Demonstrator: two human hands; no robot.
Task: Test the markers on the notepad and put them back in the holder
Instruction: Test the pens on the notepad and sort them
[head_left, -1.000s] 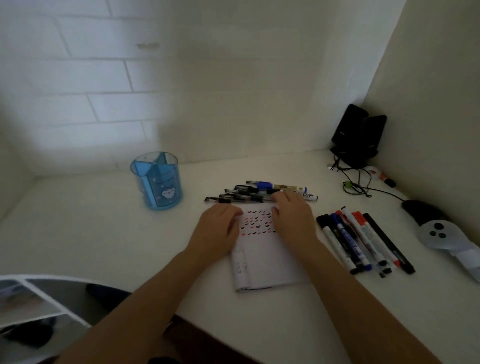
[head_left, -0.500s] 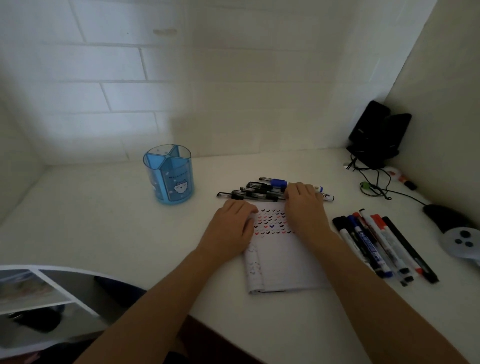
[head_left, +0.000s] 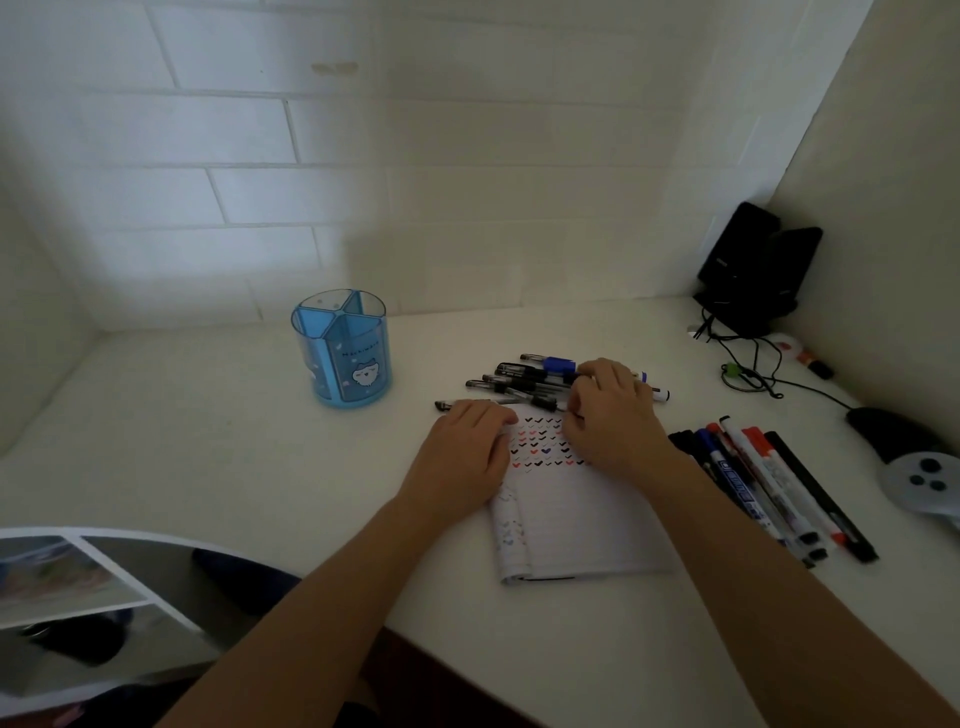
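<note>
Right hand (head_left: 615, 421) lies over the near end of a loose pile of pens (head_left: 524, 382) with its fingers curled down onto them and its thumb tucked toward the top edge of the notepad (head_left: 582, 519); whether it has actually closed on one pen cannot be told. Left hand (head_left: 467, 452) rests palm down on the notepad's upper left corner, fingers loosely bent and grasping nothing that shows, with the tip of one pen poking out just beyond its knuckles. On the white table (head_left: 208, 467) the notepad lies flat between the two forearms, its upper part covered with rows of small tick marks (head_left: 543, 444) in black, red and blue. The pens lie touching one another just past the pad's top edge. A row of markers (head_left: 769, 483) lies side by side to the right of the pad, near the right forearm, with black, blue and red caps. The blue holder (head_left: 343, 358) stands upright well to the left of the pens, its divided compartments open to the top. In the far right corner stand black speakers (head_left: 748, 270) with tangled cables (head_left: 748, 364), and a grey controller (head_left: 924, 478) lies at the right edge.
</note>
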